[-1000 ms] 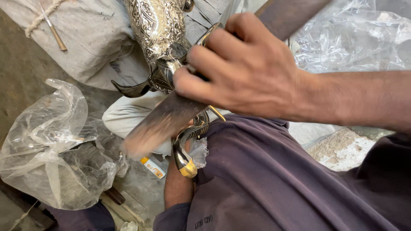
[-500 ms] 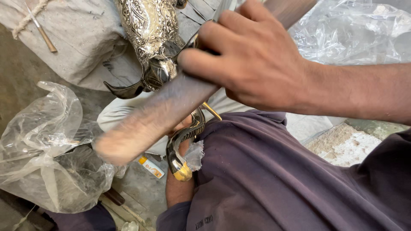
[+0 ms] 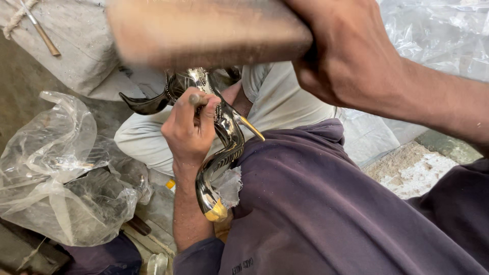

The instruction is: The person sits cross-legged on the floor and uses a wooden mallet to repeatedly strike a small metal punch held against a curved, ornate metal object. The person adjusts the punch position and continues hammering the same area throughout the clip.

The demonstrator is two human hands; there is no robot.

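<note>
Clear crumpled plastic bag (image 3: 61,173) at lower left on the floor, see-through with white glare, dark objects inside, too unclear to identify. Second clear plastic sheet or bag (image 3: 433,35) at top right, wrinkled, greyish-white. Grey cloth sack (image 3: 76,46) at top left, top tied with pale string. Small yellow-orange label or tag (image 3: 170,184) low centre-left, mostly hidden, white edge beside it. No signs or screens in view.

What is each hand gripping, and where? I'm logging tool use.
The right hand grips a blurred wooden tool at one end. The left hand pinches a small punch against the shiny metal figure.
</note>
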